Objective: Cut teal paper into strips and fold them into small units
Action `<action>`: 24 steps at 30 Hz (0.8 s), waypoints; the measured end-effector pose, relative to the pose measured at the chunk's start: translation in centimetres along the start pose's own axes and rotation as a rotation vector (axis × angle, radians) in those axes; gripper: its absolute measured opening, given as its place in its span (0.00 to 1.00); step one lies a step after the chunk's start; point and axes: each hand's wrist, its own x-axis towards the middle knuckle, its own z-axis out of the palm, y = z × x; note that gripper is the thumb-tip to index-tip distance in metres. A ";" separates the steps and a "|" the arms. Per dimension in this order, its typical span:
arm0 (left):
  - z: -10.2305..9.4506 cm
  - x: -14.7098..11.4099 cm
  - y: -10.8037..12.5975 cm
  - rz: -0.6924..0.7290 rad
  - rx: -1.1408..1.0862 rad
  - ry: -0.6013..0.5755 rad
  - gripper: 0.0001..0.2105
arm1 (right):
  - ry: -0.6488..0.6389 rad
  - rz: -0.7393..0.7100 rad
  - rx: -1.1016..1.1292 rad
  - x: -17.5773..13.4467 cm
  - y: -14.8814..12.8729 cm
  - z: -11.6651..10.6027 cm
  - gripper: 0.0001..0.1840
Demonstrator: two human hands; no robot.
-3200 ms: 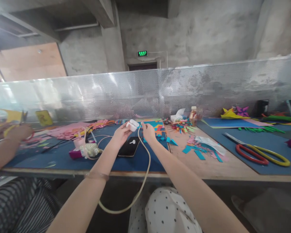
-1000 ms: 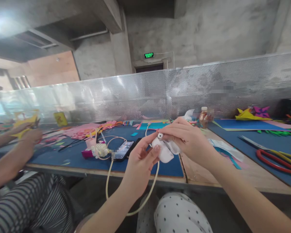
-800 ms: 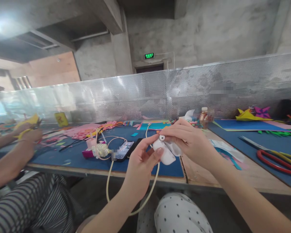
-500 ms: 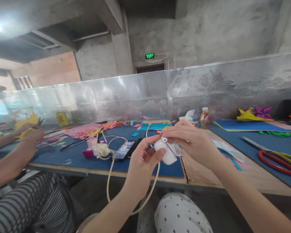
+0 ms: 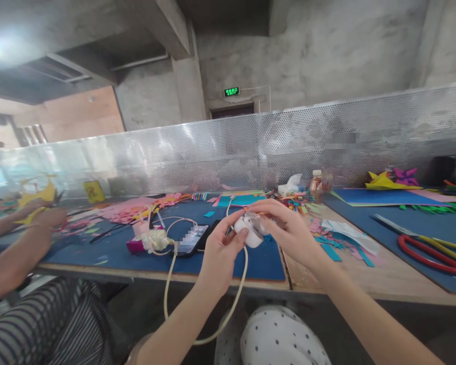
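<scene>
Hands are together: the left hand (image 5: 222,246) pinches a small white case (image 5: 253,239) over the blue mat (image 5: 260,268) on the counter (image 5: 391,279), while the right hand (image 5: 285,223) meets its raised lid (image 5: 259,224) (grip partly hidden, can't tell how firm). Step in hand looks like working on the opened case; any next move likely calls for a steady left hold and light right touch, clear of the phone (image 5: 195,239) just left.

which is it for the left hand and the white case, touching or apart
Touching: the head view shows the left hand holding the white case, its thumb lying on the near side.
</scene>
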 end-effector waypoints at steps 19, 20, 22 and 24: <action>-6.4 10.9 -1.6 -0.073 0.766 0.040 0.16 | -0.100 0.119 -0.373 3.2 8.5 1.4 0.13; -7.6 11.9 -1.7 -0.097 0.829 0.108 0.15 | -0.107 0.149 -0.414 3.1 9.5 0.8 0.12; -10.0 13.5 -1.8 -0.166 0.963 0.230 0.13 | -0.120 0.214 -0.506 2.6 11.3 -0.8 0.11; -12.4 14.4 -2.1 -0.224 1.104 0.329 0.14 | -0.143 0.269 -0.592 1.6 13.1 -2.4 0.09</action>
